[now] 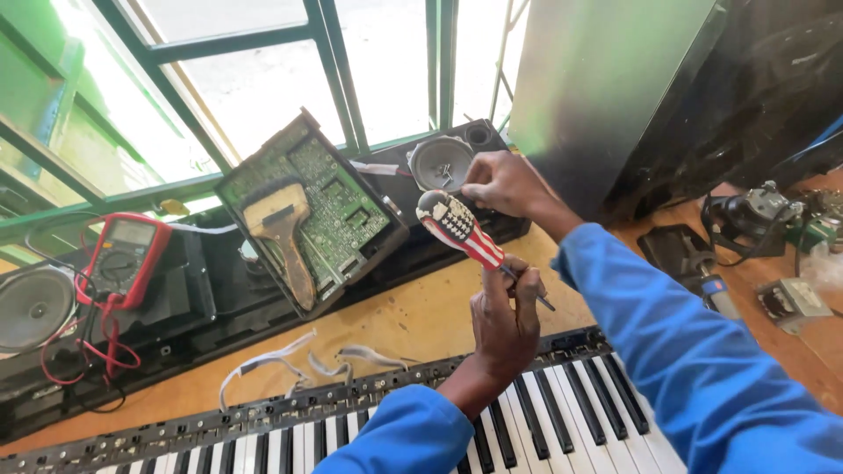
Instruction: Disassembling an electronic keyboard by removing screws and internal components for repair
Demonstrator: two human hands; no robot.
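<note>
1. Progress: the keyboard's black casing (421,254) stands opened at the far side of the wooden bench (413,320), with a green circuit board (329,206) propped up and exposed; disassembly appears well advanced, reassembly not begun
2. The left hand (505,320) is closed around the shaft of a screwdriver (461,230), just below its bulbous handle; the tip points toward the near right, clear of any screw
3. The right hand (500,183) reaches far, fingers pinched shut at the small round speaker (441,162) seated in the casing; whether it grips a wire or a fitting cannot be told
4. Materials: the screwdriver handle is glossy plastic, striped red and white with a starred patch; the speaker cone is dull grey metal-rimmed
5. A worn wooden paintbrush (283,235) lies against the board
6. A red multimeter (123,256) with tangled red leads sits far left, beside a second larger speaker (33,307)
7. The key bed (562,412) lies nearest, black and white keys bare, white ribbon cables (290,362) loose behind it
</note>
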